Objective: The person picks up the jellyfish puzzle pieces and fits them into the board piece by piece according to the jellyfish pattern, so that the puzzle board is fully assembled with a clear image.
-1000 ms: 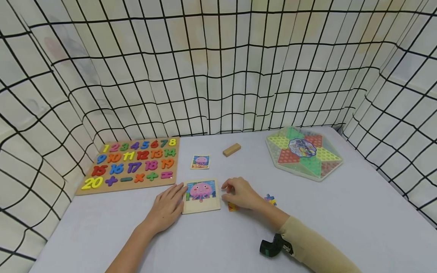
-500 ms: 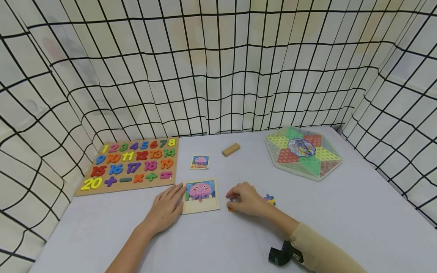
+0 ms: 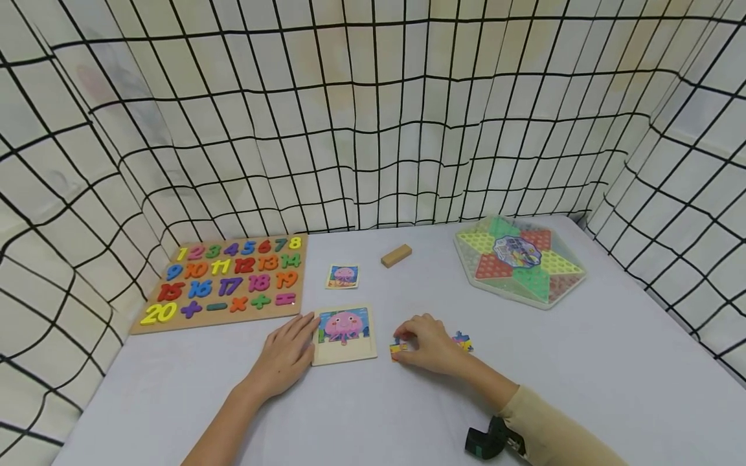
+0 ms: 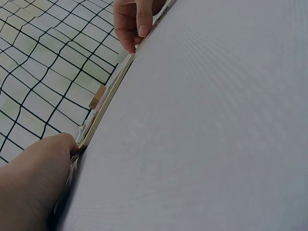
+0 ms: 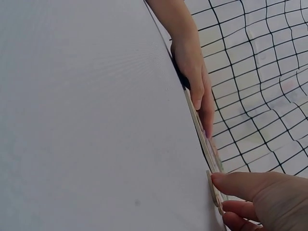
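Observation:
In the head view, a wooden jigsaw puzzle tray (image 3: pixel 345 355) lies in the middle with a pink octopus picture in its upper part and bare wood along its lower part. My left hand (image 3: pixel 282 355) rests at the tray's left edge, fingers extended along it. Just right of the tray, my right hand (image 3: pixel 430 344) pinches a yellow, orange and blue puzzle piece (image 3: pixel 397 350) between thumb and fingers. The right wrist view shows that puzzle piece (image 5: pixel 211 186) edge-on at the thumb tip. Another puzzle piece (image 3: pixel 463 341), blue, pink and yellow, lies partly behind the right wrist.
Behind the tray lie a small octopus picture card (image 3: pixel 342 276) and a wooden block (image 3: pixel 396 255). A number board (image 3: pixel 233 316) stands at the left, and a hexagonal Chinese checkers set (image 3: pixel 517 262) at the back right. Black netting (image 3: pixel 375 129) over white cloth encloses the table.
My right hand has drawn back to the right, away from the tray, and its fingers now pinch the yellow puzzle piece. My left hand keeps its place at the tray.

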